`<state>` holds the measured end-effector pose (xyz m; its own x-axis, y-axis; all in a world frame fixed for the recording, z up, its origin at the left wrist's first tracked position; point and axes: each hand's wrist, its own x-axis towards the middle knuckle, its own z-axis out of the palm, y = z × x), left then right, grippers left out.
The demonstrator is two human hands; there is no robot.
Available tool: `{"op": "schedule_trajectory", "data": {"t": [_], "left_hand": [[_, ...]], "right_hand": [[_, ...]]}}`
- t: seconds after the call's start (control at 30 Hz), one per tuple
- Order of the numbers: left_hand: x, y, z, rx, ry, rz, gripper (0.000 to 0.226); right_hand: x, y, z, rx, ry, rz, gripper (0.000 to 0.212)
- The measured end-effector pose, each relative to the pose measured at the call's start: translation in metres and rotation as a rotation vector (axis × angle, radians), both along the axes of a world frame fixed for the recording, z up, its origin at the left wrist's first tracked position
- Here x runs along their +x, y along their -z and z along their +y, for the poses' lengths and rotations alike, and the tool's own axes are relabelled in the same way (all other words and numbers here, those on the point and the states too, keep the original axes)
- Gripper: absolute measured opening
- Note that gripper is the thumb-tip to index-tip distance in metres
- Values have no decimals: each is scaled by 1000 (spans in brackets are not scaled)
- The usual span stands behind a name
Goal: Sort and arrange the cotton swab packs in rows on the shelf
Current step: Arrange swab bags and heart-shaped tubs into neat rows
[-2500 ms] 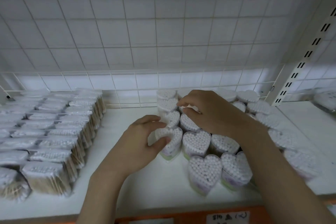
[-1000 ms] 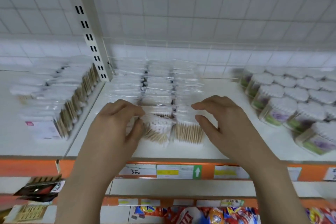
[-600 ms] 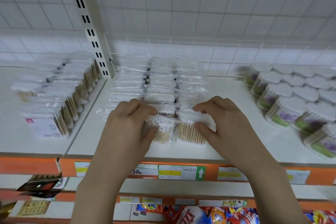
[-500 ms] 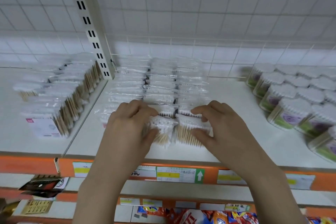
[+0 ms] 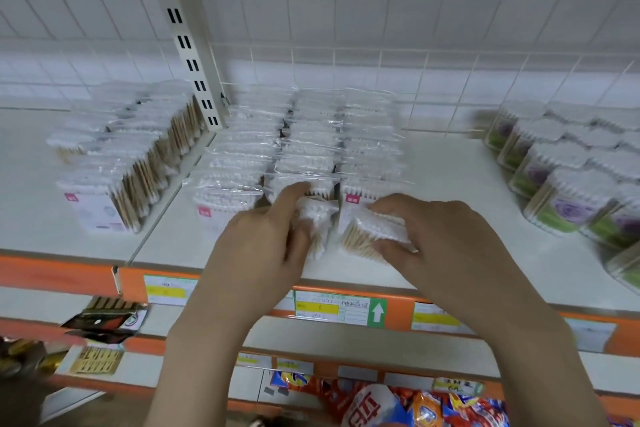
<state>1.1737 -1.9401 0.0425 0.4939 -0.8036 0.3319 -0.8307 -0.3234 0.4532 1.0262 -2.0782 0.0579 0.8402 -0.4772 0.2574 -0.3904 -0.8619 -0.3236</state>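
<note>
White shelf point(image 5: 450, 184) with an orange front edge point(image 5: 62, 274) — labels on it in white and yellow, one point(image 5: 341, 312) with a green block and white arrow. Clear swab packs point(image 5: 311, 149): white tips, tan sticks, small pink tags. Boxes at right point(image 5: 554, 204) — green and purple.

left grip point(image 5: 266, 239): bare; ungloved | right grip point(image 5: 433, 236): bare; ungloved | forearms: sleeveless in view; no jewellery

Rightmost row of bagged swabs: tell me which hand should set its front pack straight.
Right. The right hand already pinches the tilted pack at that row's front; the left hand holds the middle row's pack.
</note>
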Motion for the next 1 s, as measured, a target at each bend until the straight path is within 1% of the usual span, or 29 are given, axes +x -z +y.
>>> {"op": "schedule_trajectory", "data": {"t": [0.2, 0.3, 0.43, 0.5, 0.6, 0.63, 0.67, 0.8, 0.83, 0.93, 1.0], "left_hand": [[-5, -3, -2, -56, -22, 46, 45], [-5, -6, 3, -81, -15, 36, 37], [-10, -12, 9, -115, -17, 88, 43], [-12, -12, 10, -103, -29, 87, 47], [-14, -9, 9, -96, -29, 113, 45], [-13, -8, 9, -91, -24, 122, 43], [-12, -7, 9, -88, -20, 125, 40], [-4, -5, 12, -70, 2, 151, 21], [-2, -5, 13, -61, 3, 168, 20], [2, -4, 16, -42, -33, 213, 18], [3, -5, 15, -25, -93, 214, 20]], "right_hand": [[-17, -5, -2, 28, 37, 23, 36], [-25, -10, 0, 37, 35, 5, 30], [-39, -16, 1, 80, 19, 47, 25], [-44, -17, 3, 126, 35, 71, 32], [-48, -16, 4, 134, 100, 66, 53], [-48, -15, 4, 132, 120, 63, 55], [-48, -13, 4, 138, 132, 58, 51], [-47, -3, 3, 144, 146, 58, 16], [-47, -2, 3, 153, 151, 40, 12], [-45, -3, 2, 181, 168, -34, 13], [-46, -5, 1, 168, 165, -98, 15]]}}
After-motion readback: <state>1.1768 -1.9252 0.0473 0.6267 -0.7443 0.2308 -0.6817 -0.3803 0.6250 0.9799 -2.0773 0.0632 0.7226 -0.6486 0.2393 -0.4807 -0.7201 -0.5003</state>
